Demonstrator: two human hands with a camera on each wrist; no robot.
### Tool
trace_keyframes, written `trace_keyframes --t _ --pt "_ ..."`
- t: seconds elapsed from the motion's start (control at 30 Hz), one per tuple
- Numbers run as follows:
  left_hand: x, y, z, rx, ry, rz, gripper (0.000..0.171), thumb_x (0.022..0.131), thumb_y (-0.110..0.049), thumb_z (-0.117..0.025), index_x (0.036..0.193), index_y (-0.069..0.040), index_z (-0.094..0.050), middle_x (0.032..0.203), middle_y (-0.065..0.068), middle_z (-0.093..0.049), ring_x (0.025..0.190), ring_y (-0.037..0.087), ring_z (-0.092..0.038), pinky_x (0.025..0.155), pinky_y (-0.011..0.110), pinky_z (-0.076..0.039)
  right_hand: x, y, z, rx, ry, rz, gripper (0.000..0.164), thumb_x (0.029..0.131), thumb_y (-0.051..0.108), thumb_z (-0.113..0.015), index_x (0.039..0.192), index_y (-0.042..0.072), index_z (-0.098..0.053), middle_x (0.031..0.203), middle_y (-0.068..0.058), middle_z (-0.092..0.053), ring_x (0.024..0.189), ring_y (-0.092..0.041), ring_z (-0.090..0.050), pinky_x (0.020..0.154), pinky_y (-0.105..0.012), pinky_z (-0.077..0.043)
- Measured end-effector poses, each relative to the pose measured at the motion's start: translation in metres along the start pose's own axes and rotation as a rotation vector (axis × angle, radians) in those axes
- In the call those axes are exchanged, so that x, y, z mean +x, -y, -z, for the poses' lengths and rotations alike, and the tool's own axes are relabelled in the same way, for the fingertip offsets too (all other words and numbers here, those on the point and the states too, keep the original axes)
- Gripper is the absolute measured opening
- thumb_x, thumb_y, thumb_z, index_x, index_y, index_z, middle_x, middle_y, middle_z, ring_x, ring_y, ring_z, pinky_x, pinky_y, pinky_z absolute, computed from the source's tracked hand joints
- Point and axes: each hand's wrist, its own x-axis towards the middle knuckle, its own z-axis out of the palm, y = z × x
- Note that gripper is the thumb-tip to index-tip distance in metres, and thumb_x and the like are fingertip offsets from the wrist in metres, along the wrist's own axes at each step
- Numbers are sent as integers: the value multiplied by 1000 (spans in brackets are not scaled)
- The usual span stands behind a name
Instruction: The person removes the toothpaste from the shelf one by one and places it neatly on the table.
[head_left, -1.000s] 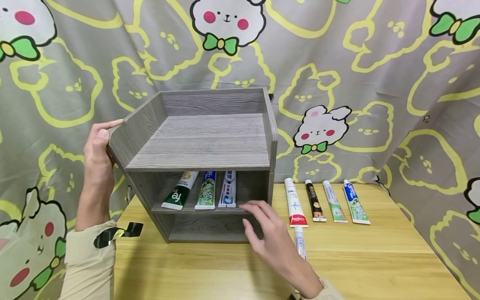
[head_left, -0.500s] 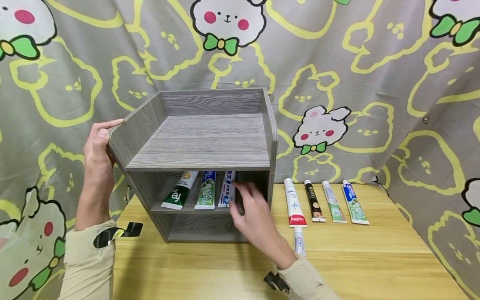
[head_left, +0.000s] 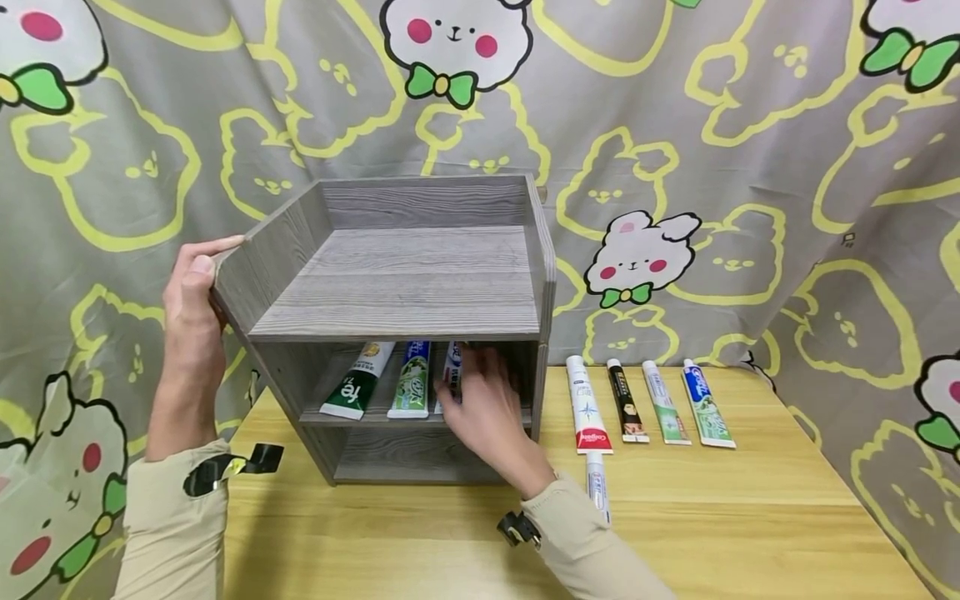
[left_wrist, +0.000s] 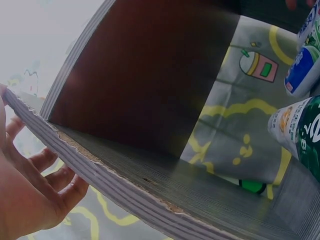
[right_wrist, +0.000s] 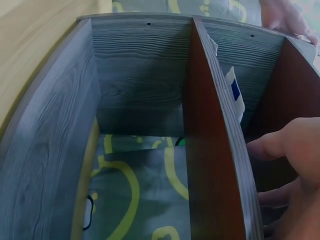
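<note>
My left hand (head_left: pixel 193 312) grips the upper left side panel of a grey wood-grain shelf unit (head_left: pixel 405 283). In the left wrist view its fingers (left_wrist: pixel 60 180) lie along the panel's outer side. My right hand (head_left: pixel 487 408) reaches into the middle compartment, its thumb and fingers on either side of a white-and-blue toothpaste tube (head_left: pixel 452 371), which it partly covers. To the left on that board lie a blue-and-green toothpaste tube (head_left: pixel 411 383) and a tilted green-and-white toothpaste tube (head_left: pixel 358 387). The right wrist view shows the right thumb (right_wrist: pixel 265 145) near the board's front edge; the fingertips are hidden.
Right of the shelf, a red-and-white Colgate tube (head_left: pixel 588 408), a black tube (head_left: pixel 627 400), a white-and-green tube (head_left: pixel 666 404) and a blue-and-green tube (head_left: pixel 707 404) lie in a row on the wooden table (head_left: pixel 787 508). Below the Colgate tube lies a small white tube (head_left: pixel 597 483). A patterned curtain (head_left: pixel 675 108) hangs behind.
My right hand has moved left and deeper into the middle compartment, from the board's right front edge to the white-and-blue toothpaste tube. The left hand stays on the side panel.
</note>
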Motion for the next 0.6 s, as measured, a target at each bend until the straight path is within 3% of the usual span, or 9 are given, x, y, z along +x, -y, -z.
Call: trace_keyframes --t 0.1,0.23,0.6 --pt "0 0 -1 -1 7 6 37 100 -24 -53 126 -2 -67 102 16 -62 78 23 -55 63 28 -43 4 3 -5 -40 16 -37 65 98 40 -67 150 4 -49 145 -31 -46 134 -52 -45 104 -69 -38" --pt "0 0 -1 -6 13 17 36 99 -23 -52 126 -3 -67 103 15 -61 79 23 -55 64 28 -43 8 6 -12 -81 33 -82 67 99 42 -65 150 3 -48 147 -34 -42 135 -55 -42 106 -73 -32" --pt "0 -2 3 -15 43 11 37 102 -22 -47 127 -1 -64 99 13 -61 79 21 -55 64 27 -44 11 7 -22 -133 20 -79 61 98 34 -65 150 7 -50 146 -33 -43 131 -51 -47 103 -75 -31"
